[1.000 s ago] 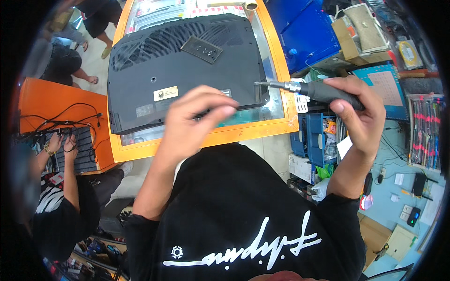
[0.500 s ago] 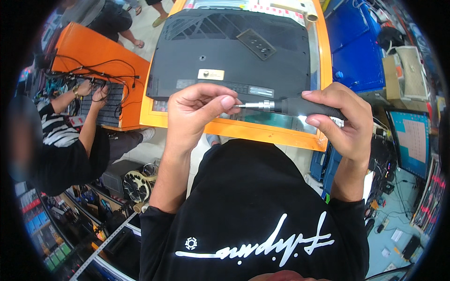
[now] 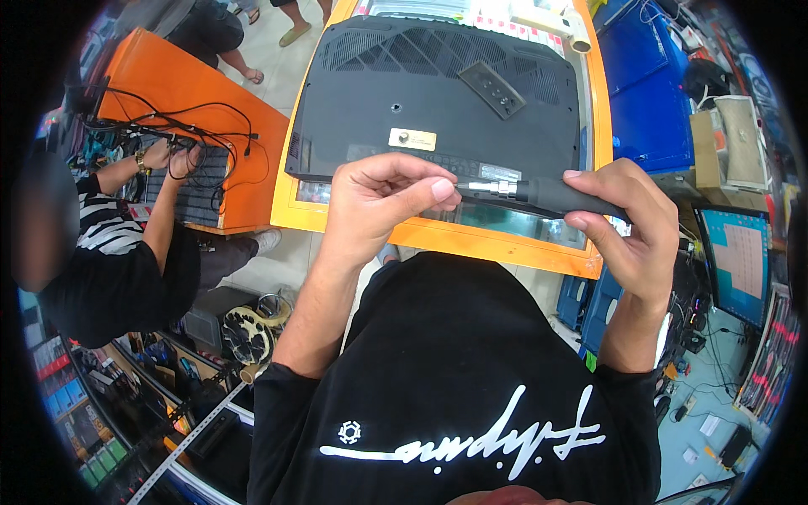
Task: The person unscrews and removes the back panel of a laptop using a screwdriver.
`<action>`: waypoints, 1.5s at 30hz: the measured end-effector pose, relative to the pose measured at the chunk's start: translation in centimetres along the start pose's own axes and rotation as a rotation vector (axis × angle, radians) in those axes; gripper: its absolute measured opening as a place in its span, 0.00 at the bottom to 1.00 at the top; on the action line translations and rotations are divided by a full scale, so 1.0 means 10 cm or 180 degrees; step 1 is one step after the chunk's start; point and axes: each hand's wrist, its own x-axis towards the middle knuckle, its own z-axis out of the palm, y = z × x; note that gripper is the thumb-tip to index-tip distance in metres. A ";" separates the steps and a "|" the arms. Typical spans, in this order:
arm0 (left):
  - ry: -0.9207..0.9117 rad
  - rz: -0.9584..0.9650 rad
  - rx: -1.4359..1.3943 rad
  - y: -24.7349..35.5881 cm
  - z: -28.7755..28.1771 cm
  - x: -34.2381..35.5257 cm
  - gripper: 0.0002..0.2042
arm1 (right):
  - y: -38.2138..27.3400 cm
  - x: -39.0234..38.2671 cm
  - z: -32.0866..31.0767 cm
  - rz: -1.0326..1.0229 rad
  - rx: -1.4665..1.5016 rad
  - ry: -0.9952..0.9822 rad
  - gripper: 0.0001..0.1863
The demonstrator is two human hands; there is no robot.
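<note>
The right hand (image 3: 635,227) gripped a screwdriver (image 3: 547,195) by its black handle while the left hand (image 3: 379,202) pinched its tip, over the near edge of a dark laptop (image 3: 353,97) lying underside up on the orange-rimmed worktop (image 3: 497,252).

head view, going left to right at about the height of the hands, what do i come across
A co-worker's hands → the person's left hand → the black-handled screwdriver → the person's right hand → the lit screen.
</note>
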 end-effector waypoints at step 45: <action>-0.0128 0.0961 0.1089 0.24 -0.46 0.50 0.12 | -0.64 0.87 0.17 -0.0556 -0.2563 -0.2171 0.08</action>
